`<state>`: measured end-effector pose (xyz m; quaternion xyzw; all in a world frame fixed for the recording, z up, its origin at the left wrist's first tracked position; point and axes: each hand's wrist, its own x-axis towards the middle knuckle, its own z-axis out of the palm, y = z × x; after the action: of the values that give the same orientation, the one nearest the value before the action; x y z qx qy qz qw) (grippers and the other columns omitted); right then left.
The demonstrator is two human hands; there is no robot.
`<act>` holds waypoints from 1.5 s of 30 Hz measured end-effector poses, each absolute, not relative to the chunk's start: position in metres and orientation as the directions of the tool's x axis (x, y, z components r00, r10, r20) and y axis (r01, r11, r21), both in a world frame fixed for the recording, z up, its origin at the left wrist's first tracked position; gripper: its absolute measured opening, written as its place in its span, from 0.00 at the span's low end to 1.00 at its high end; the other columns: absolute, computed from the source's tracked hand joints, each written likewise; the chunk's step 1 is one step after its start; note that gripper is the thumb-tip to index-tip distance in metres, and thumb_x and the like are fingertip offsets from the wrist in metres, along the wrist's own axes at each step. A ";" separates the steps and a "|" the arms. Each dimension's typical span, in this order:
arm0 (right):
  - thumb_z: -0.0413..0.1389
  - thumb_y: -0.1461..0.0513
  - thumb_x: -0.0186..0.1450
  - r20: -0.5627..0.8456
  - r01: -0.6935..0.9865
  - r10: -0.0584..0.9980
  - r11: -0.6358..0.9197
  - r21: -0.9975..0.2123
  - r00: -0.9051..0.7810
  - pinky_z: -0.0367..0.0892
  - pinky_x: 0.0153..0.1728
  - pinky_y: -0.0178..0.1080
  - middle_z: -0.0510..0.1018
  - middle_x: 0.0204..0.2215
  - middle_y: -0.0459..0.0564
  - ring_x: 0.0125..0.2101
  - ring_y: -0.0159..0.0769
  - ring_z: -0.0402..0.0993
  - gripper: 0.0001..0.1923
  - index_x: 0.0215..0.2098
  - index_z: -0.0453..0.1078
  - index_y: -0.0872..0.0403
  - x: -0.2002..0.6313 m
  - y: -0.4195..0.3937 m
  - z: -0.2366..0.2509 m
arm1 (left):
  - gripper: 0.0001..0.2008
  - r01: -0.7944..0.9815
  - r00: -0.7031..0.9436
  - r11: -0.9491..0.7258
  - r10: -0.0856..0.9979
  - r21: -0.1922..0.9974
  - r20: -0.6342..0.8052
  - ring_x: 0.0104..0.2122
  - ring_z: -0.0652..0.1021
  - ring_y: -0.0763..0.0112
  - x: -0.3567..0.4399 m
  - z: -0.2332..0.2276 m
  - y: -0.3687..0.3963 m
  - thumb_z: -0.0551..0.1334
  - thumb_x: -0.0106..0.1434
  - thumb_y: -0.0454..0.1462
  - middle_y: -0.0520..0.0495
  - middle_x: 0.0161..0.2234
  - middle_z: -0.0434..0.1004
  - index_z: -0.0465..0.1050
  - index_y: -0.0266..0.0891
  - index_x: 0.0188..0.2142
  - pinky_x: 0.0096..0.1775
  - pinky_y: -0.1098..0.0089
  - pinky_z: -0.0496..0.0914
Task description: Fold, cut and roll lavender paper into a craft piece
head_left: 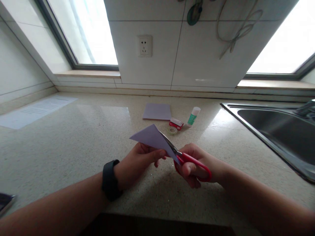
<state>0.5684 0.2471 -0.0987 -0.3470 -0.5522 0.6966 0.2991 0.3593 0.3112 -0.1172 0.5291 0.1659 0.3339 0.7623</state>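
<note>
Scissors at the purple paper, both hands occupied

The left grip pinches a folded-looking piece of purple paper, thumb on top; the fingers beneath are partly hidden by it. The right grip grasps red-handled scissors, their blades lying along the paper's right edge. How far the blades are parted is hard to make out, and some right fingers are lost behind the handles.

The paper is between the two grips, above the desk, its pointed end to the left and its lowest corner touching or overlapping the scissors' handle; which, I cannot tell.

Just beyond are a tape ring, a red-and-white box, a glue stick and a purple stack. Speckled surface stretches left to a printed sheet, cut off and unreadable. The near desk edge runs below the grips; right, the sink rim bounds the room. A dark object at near left is cut off.
</note>
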 end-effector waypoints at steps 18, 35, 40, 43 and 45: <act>0.60 0.47 0.66 -0.025 0.105 0.802 0.047 -0.993 -0.597 0.65 0.24 0.34 0.74 0.20 0.48 0.21 0.31 0.71 0.21 0.29 0.73 0.57 0.632 0.250 -0.067 | 0.08 -0.360 0.659 0.324 0.752 0.875 -0.008 0.31 0.77 0.72 0.356 -0.114 0.312 0.71 0.60 0.39 0.46 0.33 0.82 0.78 0.37 0.35 0.28 0.76 0.69; 0.66 0.56 0.63 0.116 0.003 0.974 0.119 -0.993 -0.192 0.65 0.23 0.32 0.72 0.22 0.44 0.22 0.29 0.69 0.14 0.28 0.71 0.56 0.584 0.264 -0.095 | 0.15 0.195 0.885 0.190 0.389 0.962 -0.256 0.24 0.72 0.74 0.355 -0.104 0.319 0.60 0.54 0.33 0.51 0.29 0.74 0.74 0.36 0.43 0.26 0.73 0.66; 0.68 0.58 0.59 0.084 0.010 0.979 0.087 -0.996 -0.186 0.61 0.23 0.32 0.68 0.21 0.41 0.22 0.27 0.64 0.16 0.25 0.66 0.55 0.584 0.263 -0.093 | 0.15 0.174 0.894 0.291 0.354 0.941 -0.274 0.23 0.70 0.77 0.355 -0.105 0.322 0.63 0.55 0.34 0.51 0.31 0.74 0.75 0.36 0.43 0.24 0.76 0.64; 0.68 0.58 0.58 0.068 -0.037 0.995 0.065 -0.997 -0.075 0.61 0.22 0.33 0.66 0.20 0.41 0.21 0.28 0.63 0.17 0.25 0.65 0.54 0.581 0.265 -0.092 | 0.14 0.044 0.869 0.413 0.433 0.910 -0.239 0.22 0.71 0.77 0.353 -0.108 0.323 0.65 0.59 0.40 0.49 0.30 0.75 0.72 0.36 0.43 0.23 0.76 0.66; 0.68 0.57 0.58 0.071 -0.065 0.997 0.072 -0.995 0.018 0.60 0.21 0.34 0.66 0.19 0.41 0.20 0.28 0.63 0.16 0.25 0.65 0.54 0.578 0.267 -0.094 | 0.16 -0.026 0.855 0.427 0.479 0.904 -0.202 0.21 0.73 0.74 0.353 -0.108 0.322 0.65 0.62 0.45 0.49 0.26 0.75 0.71 0.37 0.44 0.22 0.75 0.67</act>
<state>0.5783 0.2671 -0.0940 -0.4692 -0.4970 0.4939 0.5374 0.3534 0.3224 -0.1076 0.5126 0.2210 0.1546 0.8151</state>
